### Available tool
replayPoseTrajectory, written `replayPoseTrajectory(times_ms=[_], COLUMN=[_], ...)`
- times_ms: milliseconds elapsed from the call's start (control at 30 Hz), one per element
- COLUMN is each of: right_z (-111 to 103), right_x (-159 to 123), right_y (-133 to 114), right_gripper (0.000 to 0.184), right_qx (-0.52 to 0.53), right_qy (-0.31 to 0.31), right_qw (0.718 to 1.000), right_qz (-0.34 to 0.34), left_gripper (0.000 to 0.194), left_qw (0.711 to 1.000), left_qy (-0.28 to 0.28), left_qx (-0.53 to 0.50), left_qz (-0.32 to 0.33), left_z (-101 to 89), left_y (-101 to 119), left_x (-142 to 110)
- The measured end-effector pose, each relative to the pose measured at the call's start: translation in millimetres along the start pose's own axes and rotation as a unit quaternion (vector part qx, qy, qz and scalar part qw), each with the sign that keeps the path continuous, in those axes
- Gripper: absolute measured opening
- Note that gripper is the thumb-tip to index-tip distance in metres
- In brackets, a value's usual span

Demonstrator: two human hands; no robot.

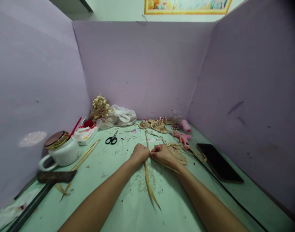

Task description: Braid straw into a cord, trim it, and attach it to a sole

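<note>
Both my hands meet at the middle of the green tabletop, pinched on a braid of dry straw-like strips (147, 139). My left hand (140, 153) is closed on the braid from the left. Against it, my right hand (163, 154) grips the strips with bent fingers. One long loose strip (149, 183) hangs toward me from between the hands, and another thin strip (170, 167) passes under my right wrist. The exact crossing of the strips is hidden by my fingers. Just beyond my right hand lies a coiled woven straw piece (178, 153).
At left stand a white mug (65, 153) with a lidded jar, a hammer (56, 176) and loose strips (88, 154). Small scissors (112, 138) lie farther back. Woven straw hats (159, 126) and a pink glue gun (183, 138) sit behind. A phone (218, 162) and black cord are at right.
</note>
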State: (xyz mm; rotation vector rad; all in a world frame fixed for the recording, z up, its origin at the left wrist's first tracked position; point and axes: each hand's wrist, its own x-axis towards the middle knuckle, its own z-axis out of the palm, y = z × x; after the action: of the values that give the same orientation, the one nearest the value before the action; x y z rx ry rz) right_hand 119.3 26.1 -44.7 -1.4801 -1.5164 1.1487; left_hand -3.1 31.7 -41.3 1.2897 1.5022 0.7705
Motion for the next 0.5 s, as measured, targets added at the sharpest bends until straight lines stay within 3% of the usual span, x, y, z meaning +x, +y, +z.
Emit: replayPoseTrajectory(times_ms=[133, 333, 500], right_z=[-14.3, -41.1, -68.8], right_x=[-3.2, -10.2, -20.0], right_y=[-2.0, -6.0, -18.4], right_gripper=[0.003, 0.012, 0.013], right_qx=[-0.056, -0.116, -0.187], right_qy=[-0.007, -0.066, -0.014], right_qw=[0.998, 0.988, 0.981], right_qz=[0.009, 0.072, 0.052], left_gripper=[0.01, 0.017, 0.024], left_qw=[1.0, 1.0, 0.999], left_qy=[0.02, 0.021, 0.021], left_qx=[0.005, 0.001, -0.03], left_qz=[0.012, 0.012, 0.008], left_z=[1.3, 3.5, 7.0], left_y=[-3.3, -7.7, -12.2], left_x=[3.5, 8.1, 10.1])
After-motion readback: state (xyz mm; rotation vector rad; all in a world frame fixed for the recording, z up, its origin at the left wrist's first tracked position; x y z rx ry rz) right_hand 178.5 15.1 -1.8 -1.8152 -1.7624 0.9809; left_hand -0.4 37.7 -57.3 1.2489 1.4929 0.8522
